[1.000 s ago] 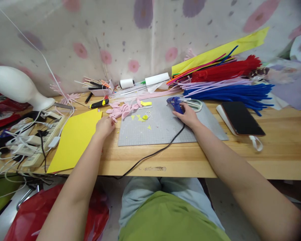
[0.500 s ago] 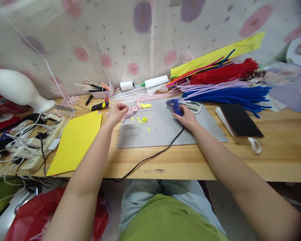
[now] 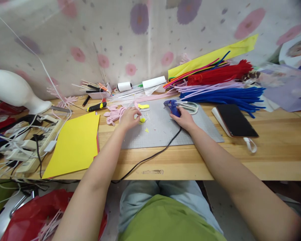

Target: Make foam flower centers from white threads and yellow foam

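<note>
My right hand [image 3: 184, 118] is wrapped around a blue glue gun [image 3: 173, 106] on the grey cutting mat [image 3: 162, 135]. The gun's black cord runs down across the mat and over the table edge. My left hand [image 3: 130, 118] hovers at the mat's left side, fingers loosely curved and apart, with nothing visible in them. Close to its fingertips lie a small yellow piece [image 3: 142, 120], a tangle of white string and a yellow strip [image 3: 143, 106]. Soft pink pieces [image 3: 114, 114] rest just left of that hand, partly on the wood.
Yellow sheets [image 3: 73, 144] lie left, beside a power strip [image 3: 41, 147] with tangled cables. A yellow-black cutter [image 3: 97, 105] and a stick box [image 3: 100, 93] stand behind. Blue pipe cleaners [image 3: 223, 95] and red ones [image 3: 219, 74] fill the back right. A phone [image 3: 238, 120] leans at right.
My left hand has moved right and slightly down, away from the pink pieces, which now lie flat on the table. The right hand stays on the glue gun. The view has shifted slightly.
</note>
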`<act>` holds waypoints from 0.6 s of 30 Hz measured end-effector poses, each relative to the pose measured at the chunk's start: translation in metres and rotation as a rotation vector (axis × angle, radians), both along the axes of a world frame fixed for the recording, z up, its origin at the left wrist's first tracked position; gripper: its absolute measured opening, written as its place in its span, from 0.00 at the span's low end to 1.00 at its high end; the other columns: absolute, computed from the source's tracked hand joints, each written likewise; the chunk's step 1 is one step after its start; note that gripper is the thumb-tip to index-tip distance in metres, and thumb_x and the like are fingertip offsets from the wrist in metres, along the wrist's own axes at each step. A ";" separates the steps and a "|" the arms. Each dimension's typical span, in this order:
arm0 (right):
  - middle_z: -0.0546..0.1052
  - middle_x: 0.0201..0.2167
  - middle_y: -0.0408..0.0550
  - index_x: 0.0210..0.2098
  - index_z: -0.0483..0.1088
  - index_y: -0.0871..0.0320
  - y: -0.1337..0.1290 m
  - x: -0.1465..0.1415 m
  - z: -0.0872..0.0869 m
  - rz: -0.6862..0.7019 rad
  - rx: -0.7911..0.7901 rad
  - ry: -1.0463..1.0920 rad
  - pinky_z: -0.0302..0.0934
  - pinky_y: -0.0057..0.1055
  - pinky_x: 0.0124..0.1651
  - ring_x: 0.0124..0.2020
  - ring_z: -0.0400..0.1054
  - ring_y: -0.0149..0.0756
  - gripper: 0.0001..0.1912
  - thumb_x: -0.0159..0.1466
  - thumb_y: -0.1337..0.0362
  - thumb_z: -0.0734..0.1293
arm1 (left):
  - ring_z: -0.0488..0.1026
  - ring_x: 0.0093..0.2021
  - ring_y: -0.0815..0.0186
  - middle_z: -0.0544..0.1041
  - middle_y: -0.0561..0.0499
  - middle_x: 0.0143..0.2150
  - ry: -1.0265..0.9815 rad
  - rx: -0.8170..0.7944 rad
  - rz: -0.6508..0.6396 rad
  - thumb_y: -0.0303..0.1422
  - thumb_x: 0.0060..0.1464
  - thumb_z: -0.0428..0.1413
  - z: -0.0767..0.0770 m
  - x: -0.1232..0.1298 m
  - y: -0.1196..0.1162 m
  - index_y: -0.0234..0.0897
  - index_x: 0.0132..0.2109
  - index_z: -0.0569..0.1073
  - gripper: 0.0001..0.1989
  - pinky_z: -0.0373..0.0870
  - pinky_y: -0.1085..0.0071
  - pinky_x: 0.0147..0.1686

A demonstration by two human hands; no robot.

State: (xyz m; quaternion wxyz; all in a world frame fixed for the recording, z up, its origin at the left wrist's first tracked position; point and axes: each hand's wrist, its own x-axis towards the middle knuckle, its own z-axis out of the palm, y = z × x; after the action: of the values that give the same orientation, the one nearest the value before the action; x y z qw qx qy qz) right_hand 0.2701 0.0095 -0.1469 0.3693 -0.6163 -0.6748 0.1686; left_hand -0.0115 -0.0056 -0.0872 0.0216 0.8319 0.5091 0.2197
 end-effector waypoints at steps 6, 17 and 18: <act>0.72 0.38 0.53 0.43 0.63 0.58 -0.006 -0.003 0.004 -0.054 -0.002 0.051 0.60 0.41 0.44 0.40 0.66 0.44 0.26 0.49 0.51 0.68 | 0.68 0.44 0.60 0.75 0.46 0.37 -0.117 0.006 0.312 0.33 0.51 0.51 -0.015 0.012 -0.011 0.37 0.33 0.72 0.07 0.62 0.62 0.47; 0.73 0.28 0.52 0.28 0.67 0.56 -0.036 -0.039 0.031 0.340 0.196 -0.508 0.57 0.37 0.40 0.36 0.66 0.42 0.11 0.60 0.59 0.56 | 0.65 0.48 0.59 0.74 0.46 0.42 -0.071 -0.034 0.117 0.36 0.57 0.47 -0.038 0.014 -0.024 0.36 0.40 0.72 0.11 0.60 0.62 0.50; 0.74 0.32 0.52 0.32 0.68 0.57 -0.032 -0.049 0.033 0.409 0.198 -0.509 0.57 0.36 0.41 0.38 0.66 0.42 0.11 0.60 0.60 0.57 | 0.65 0.47 0.59 0.75 0.46 0.41 -0.081 -0.033 0.140 0.35 0.57 0.47 -0.038 0.013 -0.025 0.37 0.39 0.72 0.11 0.60 0.62 0.50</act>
State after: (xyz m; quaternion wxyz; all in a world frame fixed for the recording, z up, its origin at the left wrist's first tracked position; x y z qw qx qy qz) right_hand 0.2213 -0.0227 -0.1144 0.2056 -0.4517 -0.8681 0.0136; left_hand 0.0018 -0.0303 -0.1252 0.0403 0.7842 0.5682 0.2459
